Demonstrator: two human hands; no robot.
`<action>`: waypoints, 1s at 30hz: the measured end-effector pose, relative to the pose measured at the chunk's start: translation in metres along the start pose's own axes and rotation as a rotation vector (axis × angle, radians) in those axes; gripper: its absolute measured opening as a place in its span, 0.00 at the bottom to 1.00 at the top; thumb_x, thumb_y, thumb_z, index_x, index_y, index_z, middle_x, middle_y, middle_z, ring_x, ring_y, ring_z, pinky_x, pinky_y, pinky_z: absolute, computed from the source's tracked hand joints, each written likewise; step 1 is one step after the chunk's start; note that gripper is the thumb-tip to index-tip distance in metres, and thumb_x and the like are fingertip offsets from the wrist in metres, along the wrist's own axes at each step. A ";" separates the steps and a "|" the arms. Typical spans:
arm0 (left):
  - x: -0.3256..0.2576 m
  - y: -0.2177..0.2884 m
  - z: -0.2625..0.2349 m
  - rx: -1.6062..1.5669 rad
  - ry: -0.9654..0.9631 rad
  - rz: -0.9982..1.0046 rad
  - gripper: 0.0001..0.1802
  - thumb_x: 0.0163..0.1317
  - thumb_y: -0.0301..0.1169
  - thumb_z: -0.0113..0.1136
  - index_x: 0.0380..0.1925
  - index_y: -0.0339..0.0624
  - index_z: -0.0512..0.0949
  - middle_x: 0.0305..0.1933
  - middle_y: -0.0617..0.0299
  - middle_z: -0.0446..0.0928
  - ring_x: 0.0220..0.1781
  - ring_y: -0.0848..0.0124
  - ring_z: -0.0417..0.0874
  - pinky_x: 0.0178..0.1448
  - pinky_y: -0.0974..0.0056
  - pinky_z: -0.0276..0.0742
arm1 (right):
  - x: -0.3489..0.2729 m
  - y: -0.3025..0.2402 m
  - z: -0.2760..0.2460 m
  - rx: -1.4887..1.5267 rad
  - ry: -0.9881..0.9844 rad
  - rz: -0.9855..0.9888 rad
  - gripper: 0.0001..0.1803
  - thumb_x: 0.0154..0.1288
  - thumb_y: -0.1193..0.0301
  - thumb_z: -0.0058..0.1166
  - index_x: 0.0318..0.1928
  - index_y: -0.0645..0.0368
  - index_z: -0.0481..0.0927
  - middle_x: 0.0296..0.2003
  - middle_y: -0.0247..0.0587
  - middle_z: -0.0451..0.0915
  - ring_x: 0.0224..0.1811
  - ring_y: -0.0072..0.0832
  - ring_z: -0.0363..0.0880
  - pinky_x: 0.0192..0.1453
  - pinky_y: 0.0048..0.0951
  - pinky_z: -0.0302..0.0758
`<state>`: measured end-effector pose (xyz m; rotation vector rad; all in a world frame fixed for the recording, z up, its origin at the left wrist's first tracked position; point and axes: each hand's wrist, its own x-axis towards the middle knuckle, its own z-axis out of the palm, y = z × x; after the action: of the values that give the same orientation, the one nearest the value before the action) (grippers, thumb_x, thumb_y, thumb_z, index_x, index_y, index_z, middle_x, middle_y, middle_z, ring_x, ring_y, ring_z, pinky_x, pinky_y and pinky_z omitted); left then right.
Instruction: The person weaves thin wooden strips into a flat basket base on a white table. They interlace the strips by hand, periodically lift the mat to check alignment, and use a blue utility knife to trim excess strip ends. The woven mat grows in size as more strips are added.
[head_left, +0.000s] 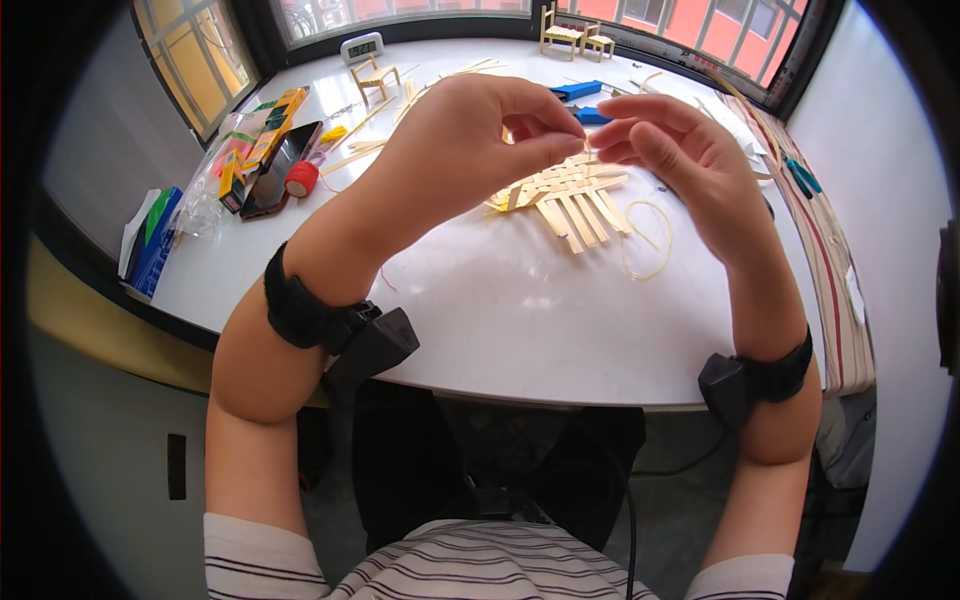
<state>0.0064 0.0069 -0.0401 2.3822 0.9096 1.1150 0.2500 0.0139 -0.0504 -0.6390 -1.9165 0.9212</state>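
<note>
My left hand (490, 125) is raised over the table with thumb and index finger pinched on a thin pale strand (588, 148), only a short bit of which shows. Facing it, my right hand (680, 150) has its fingers stretched toward the left fingertips, the index finger apart from the others; nothing shows in its grip. Below both hands lies a woven piece of flat pale strips (575, 205), its loose strip ends pointing toward me. My left hand hides part of it. A thin yellowish cord (668, 245) curls in a loop at its right.
Blue-handled tools (575, 92) lie behind my hands. Small chairs (375, 78) and a digital clock (362, 46) stand farther back. Along the left are a phone (282, 170), a red tape roll (301, 179) and small yellow boxes (275, 128). Green-handled scissors (802, 176) lie right.
</note>
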 end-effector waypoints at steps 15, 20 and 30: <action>-0.005 0.004 0.007 0.240 0.104 0.286 0.05 0.60 0.29 0.71 0.37 0.44 0.88 0.33 0.63 0.86 0.34 0.72 0.85 0.38 0.68 0.77 | -0.006 -0.023 0.015 -0.126 -0.024 0.310 0.13 0.72 0.64 0.61 0.45 0.63 0.83 0.25 0.32 0.83 0.19 0.09 0.67 0.21 0.14 0.61; -0.004 0.002 0.002 0.232 0.005 0.172 0.12 0.59 0.34 0.73 0.41 0.43 0.86 0.37 0.60 0.86 0.40 0.68 0.86 0.45 0.66 0.80 | -0.005 -0.017 0.011 -0.126 0.023 0.292 0.11 0.72 0.65 0.61 0.44 0.61 0.83 0.25 0.32 0.83 0.20 0.10 0.70 0.21 0.14 0.64; -0.008 -0.032 0.006 0.429 -0.383 -0.048 0.21 0.57 0.40 0.71 0.47 0.42 0.83 0.45 0.55 0.84 0.50 0.56 0.84 0.55 0.57 0.78 | -0.002 -0.015 0.006 -0.152 0.139 0.232 0.10 0.73 0.66 0.60 0.45 0.61 0.83 0.26 0.33 0.83 0.21 0.12 0.73 0.22 0.15 0.67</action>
<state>-0.0060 0.0246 -0.0665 2.7562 1.1418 0.4430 0.2450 0.0014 -0.0410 -1.0070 -1.8243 0.8537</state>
